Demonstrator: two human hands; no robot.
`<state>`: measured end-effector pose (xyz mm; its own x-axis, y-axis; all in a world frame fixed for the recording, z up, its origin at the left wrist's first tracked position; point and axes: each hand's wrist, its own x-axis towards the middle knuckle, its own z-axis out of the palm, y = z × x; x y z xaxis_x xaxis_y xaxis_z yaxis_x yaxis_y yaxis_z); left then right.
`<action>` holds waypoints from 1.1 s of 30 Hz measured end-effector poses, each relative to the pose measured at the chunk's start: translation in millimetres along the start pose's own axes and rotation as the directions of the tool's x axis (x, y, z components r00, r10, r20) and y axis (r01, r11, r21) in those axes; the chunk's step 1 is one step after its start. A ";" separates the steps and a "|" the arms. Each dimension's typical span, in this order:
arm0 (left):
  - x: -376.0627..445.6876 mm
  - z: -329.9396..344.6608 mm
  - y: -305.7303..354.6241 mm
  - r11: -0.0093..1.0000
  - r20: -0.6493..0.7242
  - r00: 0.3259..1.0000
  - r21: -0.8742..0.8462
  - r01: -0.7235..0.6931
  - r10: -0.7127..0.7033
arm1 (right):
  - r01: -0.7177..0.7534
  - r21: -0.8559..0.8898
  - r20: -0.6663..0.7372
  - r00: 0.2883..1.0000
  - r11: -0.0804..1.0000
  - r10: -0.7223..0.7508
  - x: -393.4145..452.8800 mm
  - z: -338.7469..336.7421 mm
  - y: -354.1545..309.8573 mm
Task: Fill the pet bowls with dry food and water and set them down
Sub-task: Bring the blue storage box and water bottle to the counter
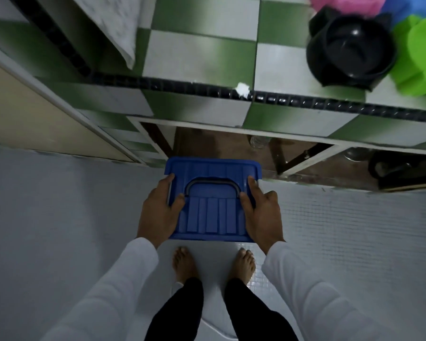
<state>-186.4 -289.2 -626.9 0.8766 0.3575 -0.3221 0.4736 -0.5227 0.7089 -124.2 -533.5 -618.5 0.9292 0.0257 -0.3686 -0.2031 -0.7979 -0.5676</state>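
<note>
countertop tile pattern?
Green and white checkerboard countertop, edged with a black trim strip; seen in the head view.

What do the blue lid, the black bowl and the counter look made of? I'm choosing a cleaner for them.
Blue lid: apparently moulded plastic, semi-gloss, with ribs and a recessed grey handle; left hand and right hand grip its sides.
Black bowl: probably glossy plastic, given its highlights, though blurred.
Counter: glazed green and white tiles with a dark trim strip at the edge.

Both hands, left hand (161,210) and right hand (262,212), hold a blue ribbed plastic container lid (210,205) by its sides above the pale tiled floor (59,217), below a black plastic pet bowl (349,50) on the green-and-white tiled table (202,50).
</note>
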 end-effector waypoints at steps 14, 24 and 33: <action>-61.4 -141.9 130.6 0.998 -0.024 0.998 -0.037 -0.051 0.050 | 0.069 -0.025 -0.060 0.996 0.997 -0.071 -80.3 -135.0 -124.5; -59.1 -205.0 195.1 0.981 -0.076 0.989 -0.135 -0.138 0.129 | 0.134 0.010 -0.171 0.977 0.991 -0.130 -87.2 -196.9 -191.2; -33.4 -254.3 252.6 0.968 -0.136 0.972 -0.137 -0.208 0.190 | 0.236 0.001 -0.289 0.930 0.972 -0.225 -66.5 -241.9 -247.2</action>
<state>-117.6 -236.3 -277.5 0.9308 0.3536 -0.0932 0.2644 -0.4750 0.8393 -61.1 -483.8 -275.6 0.9996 0.0298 -0.0023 0.0214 -0.7687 -0.6392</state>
